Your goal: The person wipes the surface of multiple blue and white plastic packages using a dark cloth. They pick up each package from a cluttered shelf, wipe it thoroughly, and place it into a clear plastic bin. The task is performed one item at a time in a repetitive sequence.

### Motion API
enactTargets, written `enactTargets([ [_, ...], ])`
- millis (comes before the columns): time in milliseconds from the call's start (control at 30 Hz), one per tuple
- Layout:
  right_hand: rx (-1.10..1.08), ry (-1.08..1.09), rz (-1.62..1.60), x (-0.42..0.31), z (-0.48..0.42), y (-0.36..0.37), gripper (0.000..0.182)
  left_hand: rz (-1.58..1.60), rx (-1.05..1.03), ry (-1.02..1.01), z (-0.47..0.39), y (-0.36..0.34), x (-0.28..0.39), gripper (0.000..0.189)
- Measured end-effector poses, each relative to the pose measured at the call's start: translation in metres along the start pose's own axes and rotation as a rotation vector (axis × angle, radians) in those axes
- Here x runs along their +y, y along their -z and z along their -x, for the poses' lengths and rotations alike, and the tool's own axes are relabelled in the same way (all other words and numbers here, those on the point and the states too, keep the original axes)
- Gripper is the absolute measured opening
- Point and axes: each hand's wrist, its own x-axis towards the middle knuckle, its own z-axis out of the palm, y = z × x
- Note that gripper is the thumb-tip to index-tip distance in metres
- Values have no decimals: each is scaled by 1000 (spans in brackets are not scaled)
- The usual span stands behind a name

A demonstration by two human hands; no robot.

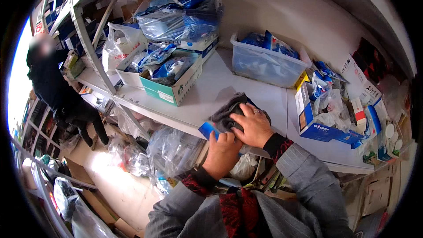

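My left hand (222,154) grips a flat blue packet or card (208,130) at the shelf's front edge, thumb on top. Just right of it, my right hand (253,125) lies over a bunched dark grey cloth item (228,107), its fingers bent and pressed into the fabric. Part of the cloth is hidden beneath the right hand, and the two hands nearly touch. Both are above the white shelf (211,82). Whether the blue piece is joined to the cloth cannot be told.
A green-and-white carton (158,91) of blue packets stands left on the shelf. Behind are a clear plastic tub (264,62) and a large bagged bundle (180,16). An open blue carton (317,132) sits right. A person (62,89) stands far left beyond a metal upright (89,43).
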Motion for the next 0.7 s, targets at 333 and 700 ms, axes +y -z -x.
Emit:
enactTargets([
  [333, -248, -295, -456, 58, 3, -22, 52, 64, -20, -95, -4, 8, -15, 71],
  [700, -478, -56, -83, 48, 85, 43, 62, 77, -82, -46, -9, 8, -10, 77],
])
